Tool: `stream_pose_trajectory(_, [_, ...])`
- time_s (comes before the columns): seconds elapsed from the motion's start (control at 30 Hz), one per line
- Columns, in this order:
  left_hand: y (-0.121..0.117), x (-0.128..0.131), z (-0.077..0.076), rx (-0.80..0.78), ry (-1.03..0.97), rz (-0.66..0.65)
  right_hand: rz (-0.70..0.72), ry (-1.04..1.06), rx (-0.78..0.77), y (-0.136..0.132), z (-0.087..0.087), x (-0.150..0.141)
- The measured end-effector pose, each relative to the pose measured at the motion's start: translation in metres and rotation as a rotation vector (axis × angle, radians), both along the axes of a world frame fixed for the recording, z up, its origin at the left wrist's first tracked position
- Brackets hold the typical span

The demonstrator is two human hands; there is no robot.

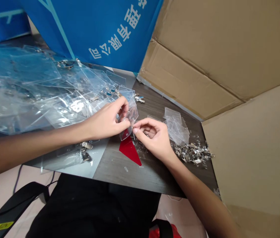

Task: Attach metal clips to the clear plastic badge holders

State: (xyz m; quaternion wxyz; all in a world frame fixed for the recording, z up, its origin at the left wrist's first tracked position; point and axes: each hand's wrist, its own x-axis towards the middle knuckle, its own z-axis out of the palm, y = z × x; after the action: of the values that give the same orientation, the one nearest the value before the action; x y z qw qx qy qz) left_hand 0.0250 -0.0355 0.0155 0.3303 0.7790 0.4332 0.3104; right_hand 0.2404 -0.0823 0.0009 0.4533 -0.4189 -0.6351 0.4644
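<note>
The head-worn camera looks forward and down from just above the person's black-clothed lap (92, 206), rolled so the edge of the dark wood-grain tabletop (155, 175) runs aslant. It sits close, with the left hand (105, 120) and right hand (155, 138) near mid-frame. It faces a blue printed board (120, 33), with a cardboard panel (254, 148) filling the right side.

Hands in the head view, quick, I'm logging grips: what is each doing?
Left hand: closed, pinching a clear plastic badge holder.
Right hand: closed, fingertips at the holder's edge; anything held is too small to tell.
</note>
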Motion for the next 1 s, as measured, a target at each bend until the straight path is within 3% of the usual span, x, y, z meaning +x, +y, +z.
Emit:
stream_pose_trajectory(0.37, [-0.0007,0.0001,0.0028,-0.054,0.037,0.043,-0.008,0.015,-0.006,0.0009,-0.0009,0.0011])
stream_pose_trajectory(0.73, [-0.0017,-0.0026,0.0016,-0.092,0.022,-0.013,-0.014,0.078,0.058,0.0006,-0.0009,0.0023])
stream_pose_trajectory(1.0, [0.0010,-0.0032,-0.0054,-0.258,-0.140,-0.055,-0.033,0.163,-0.062,0.0051,-0.0023,0.0036])
